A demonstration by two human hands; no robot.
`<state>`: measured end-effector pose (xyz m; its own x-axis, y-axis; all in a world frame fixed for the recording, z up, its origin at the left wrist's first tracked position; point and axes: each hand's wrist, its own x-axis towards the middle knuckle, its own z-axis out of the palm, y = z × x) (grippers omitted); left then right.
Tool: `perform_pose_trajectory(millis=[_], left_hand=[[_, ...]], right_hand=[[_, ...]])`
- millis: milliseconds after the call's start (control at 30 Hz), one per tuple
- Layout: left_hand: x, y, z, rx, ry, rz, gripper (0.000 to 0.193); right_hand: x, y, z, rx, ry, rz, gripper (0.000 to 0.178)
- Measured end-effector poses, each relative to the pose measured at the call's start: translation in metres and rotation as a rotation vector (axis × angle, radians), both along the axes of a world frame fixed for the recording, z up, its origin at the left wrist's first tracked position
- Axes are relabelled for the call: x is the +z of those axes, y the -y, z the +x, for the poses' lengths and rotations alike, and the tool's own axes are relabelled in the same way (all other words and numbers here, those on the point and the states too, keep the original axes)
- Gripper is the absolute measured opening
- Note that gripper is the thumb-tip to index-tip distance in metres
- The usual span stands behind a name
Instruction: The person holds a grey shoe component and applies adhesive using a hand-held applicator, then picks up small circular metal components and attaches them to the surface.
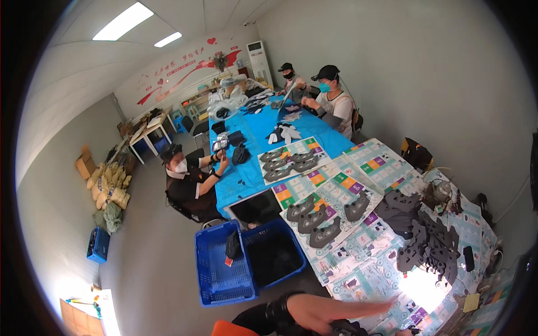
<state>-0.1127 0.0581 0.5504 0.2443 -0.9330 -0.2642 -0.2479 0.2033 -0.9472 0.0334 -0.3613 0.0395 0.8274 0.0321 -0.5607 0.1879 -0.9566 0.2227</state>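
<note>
My left hand reaches in from the lower edge, over the near end of a table with a printed covering. Its fingers look stretched out to the right, somewhat blurred, and nothing shows in them. Of my right hand only a small skin-coloured bit appears at the bottom edge; its fingers are hidden. Just beyond my hands, a bright patch of light falls on the covering. Past it lies a heap of dark grey cut-out pieces. Farther left, several grey shaped pads rest on a printed sheet.
Two blue crates stand on the floor left of the table. More grey pads lie on another sheet by the blue-covered table. One masked person sits at its left, two others at its right. A black oblong object lies right of the heap.
</note>
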Motion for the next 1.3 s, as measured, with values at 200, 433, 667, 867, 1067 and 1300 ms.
perform_pose_trajectory(millis=[200,433,667,867,1067,1300], left_hand=[[-0.058,0.037,0.006,-0.133,-1.792,-1.151,0.098],[-0.110,0.019,-0.012,-0.030,-1.054,-1.746,0.084],[-0.089,0.019,-0.002,0.005,-1.065,-1.903,0.057],[-0.078,0.029,-0.021,0.462,-1.555,-2.618,0.050],[-0.125,0.034,0.007,0.338,-0.928,-2.173,0.054],[-0.384,-0.021,0.026,1.465,-1.460,-1.663,0.061]], right_hand=[[-0.016,0.022,-0.011,-0.073,-0.009,0.033,0.021],[-0.005,-0.037,0.042,-0.201,0.090,0.182,0.020],[-0.008,0.056,-0.027,-0.205,-0.015,0.077,0.020],[-0.019,0.006,0.014,-0.195,0.013,0.181,0.020],[-0.015,0.017,-0.012,-0.224,-0.033,0.180,0.019],[0.006,0.022,0.016,-0.295,0.021,0.241,0.019]])
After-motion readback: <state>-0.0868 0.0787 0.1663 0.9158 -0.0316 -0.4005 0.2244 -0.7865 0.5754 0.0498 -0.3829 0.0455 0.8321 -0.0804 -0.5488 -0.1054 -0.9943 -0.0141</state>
